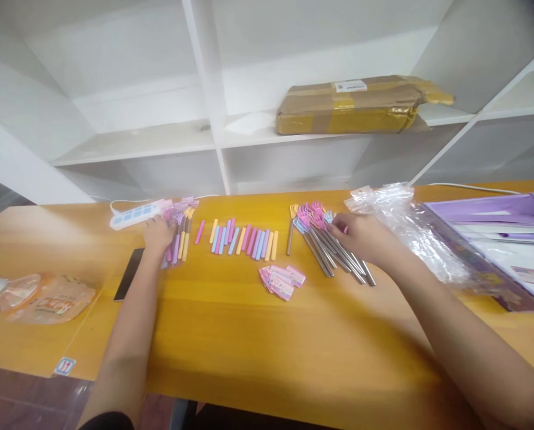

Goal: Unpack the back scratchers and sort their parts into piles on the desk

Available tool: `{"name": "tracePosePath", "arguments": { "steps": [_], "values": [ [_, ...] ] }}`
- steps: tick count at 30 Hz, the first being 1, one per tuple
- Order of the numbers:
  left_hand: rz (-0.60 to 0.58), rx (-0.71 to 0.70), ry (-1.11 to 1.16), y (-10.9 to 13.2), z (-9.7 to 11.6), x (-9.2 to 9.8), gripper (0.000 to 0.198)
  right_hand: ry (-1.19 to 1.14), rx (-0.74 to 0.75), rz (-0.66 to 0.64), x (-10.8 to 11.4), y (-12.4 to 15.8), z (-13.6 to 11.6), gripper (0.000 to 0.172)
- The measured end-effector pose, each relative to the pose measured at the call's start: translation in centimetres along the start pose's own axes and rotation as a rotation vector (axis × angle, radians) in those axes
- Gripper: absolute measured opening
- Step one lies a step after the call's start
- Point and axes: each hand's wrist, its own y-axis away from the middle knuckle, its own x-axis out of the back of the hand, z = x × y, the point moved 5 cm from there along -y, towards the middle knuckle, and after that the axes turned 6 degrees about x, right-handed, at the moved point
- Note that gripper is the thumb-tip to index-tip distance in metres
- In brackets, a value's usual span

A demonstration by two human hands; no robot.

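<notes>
My left hand [157,234] rests on a small bundle of pastel-handled scratcher sticks in clear wrap [180,236] near the table's far left; its fingers curl over the bundle. My right hand [359,234] reaches into a loose pile of metal sticks with pink, blue and yellow claw heads [325,242], fingers pinched at the heads. Between both hands lies a row of pastel sleeves [244,239]. A stack of small pink cards [281,280] lies in front of the row.
A white power strip [135,214], a dark phone [129,273] and a snack bag [47,297] are at left. Crumpled clear plastic [401,218] and a purple box [500,239] are at right. A taped cardboard parcel [352,104] sits on the white shelf behind the wooden table [267,340].
</notes>
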Motion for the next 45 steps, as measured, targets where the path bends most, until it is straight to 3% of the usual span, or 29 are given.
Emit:
{"name": "tracePosePath", "arguments": {
  "steps": [3,6,8,10,12,15,18,20,23,26,31,33,38,45],
  "values": [
    [-0.051,0.070,0.026,-0.6,-1.2,0.1,0.052,0.002,0.005,-0.018,-0.3,0.0,0.0,0.032],
    [-0.051,0.113,0.073,-1.1,-1.4,1.0,0.064,-0.005,0.009,-0.011,0.1,0.1,-0.2,0.035],
    [-0.056,0.091,0.113,-0.9,-0.6,2.2,0.066,-0.047,0.021,0.015,0.8,0.4,-0.7,0.032],
    [-0.111,-0.028,0.208,0.3,1.5,3.5,0.064,-0.121,0.030,0.036,1.5,1.0,-1.5,0.029],
    [-0.259,-0.232,0.403,3.1,5.0,4.5,0.067,-0.227,0.053,0.055,1.9,1.9,-2.7,0.027],
    [-0.584,-0.423,0.683,10.0,10.7,4.6,0.079,-0.462,0.151,0.103,1.0,3.8,-5.1,0.030],
    [-1.002,-0.522,0.838,17.8,15.7,2.9,0.080,-0.647,0.237,0.100,-1.9,5.9,-7.1,0.041],
    [-1.183,-0.573,0.891,21.7,17.8,1.4,0.067,-0.714,0.233,0.082,-4.1,7.0,-7.5,0.041],
    [-1.321,-0.525,1.049,24.7,19.2,-0.7,0.063,-0.849,0.193,0.137,-6.0,8.0,-6.9,0.028],
    [-1.436,-0.368,1.226,26.1,19.4,-2.3,0.072,-0.994,0.215,0.156,-6.2,8.7,-6.1,0.022],
    [-1.701,-0.149,1.485,27.4,19.3,-3.7,0.094,-1.198,0.306,0.101,-6.2,9.5,-6.2,0.037],
    [-1.726,-0.126,1.497,27.5,19.1,-4.4,0.095,-1.215,0.297,0.091,-6.7,9.5,-6.4,0.040],
    [-1.610,-0.136,1.231,27.1,17.6,-6.0,0.093,-0.971,0.295,0.181,-8.3,9.3,-6.9,0.026],
    [-1.491,-0.378,1.117,26.9,18.5,-4.2,0.074,-0.701,0.382,0.320,-8.8,9.9,-7.2,0.018]
  ]
}}
